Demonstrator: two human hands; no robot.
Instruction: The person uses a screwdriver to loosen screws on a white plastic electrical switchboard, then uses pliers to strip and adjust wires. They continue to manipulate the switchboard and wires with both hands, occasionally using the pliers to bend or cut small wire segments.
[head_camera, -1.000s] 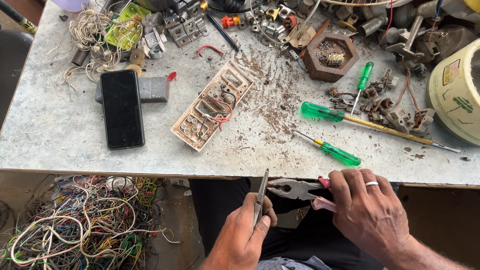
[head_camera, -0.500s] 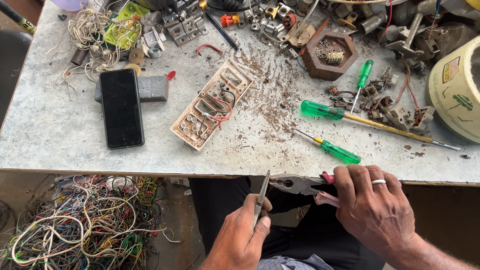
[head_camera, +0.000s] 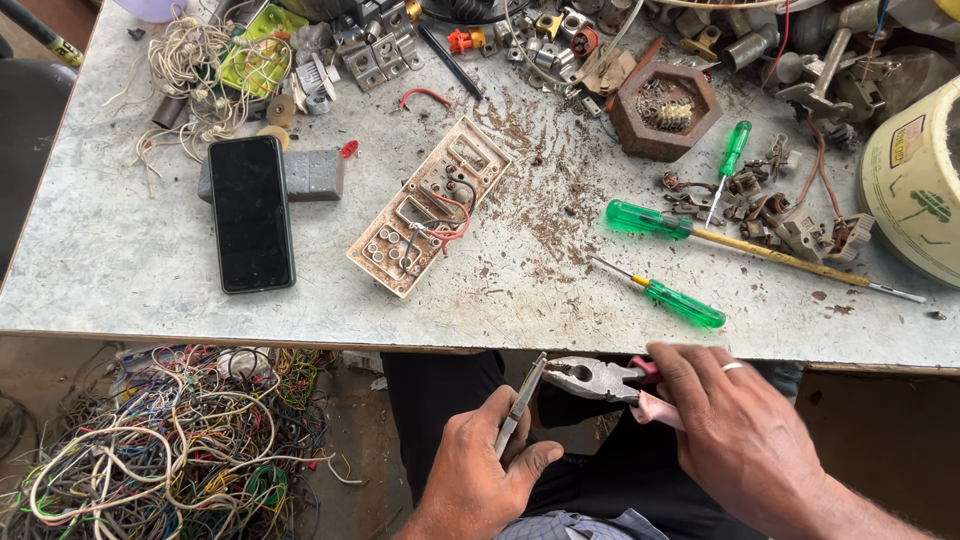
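Note:
Below the table's front edge, my left hand (head_camera: 487, 464) pinches a thin grey metal strip (head_camera: 522, 402) that stands upright. My right hand (head_camera: 738, 432), with a ring on one finger, grips the pink handles of a pair of pliers (head_camera: 598, 379). The plier jaws point left and almost touch the top of the strip. On the table above lies a dirty cream switch plate (head_camera: 430, 207) with red and black wires.
Three green-handled screwdrivers (head_camera: 668, 297) lie on the grey table (head_camera: 120, 280) to the right. A black phone (head_camera: 250, 213) rests on a grey block at the left. A tape roll (head_camera: 915, 190) sits at the right edge. Tangled wires (head_camera: 160, 440) cover the floor.
Both hands have stayed below the table edge; the pliers' jaws have edged a little closer to the top of the metal strip.

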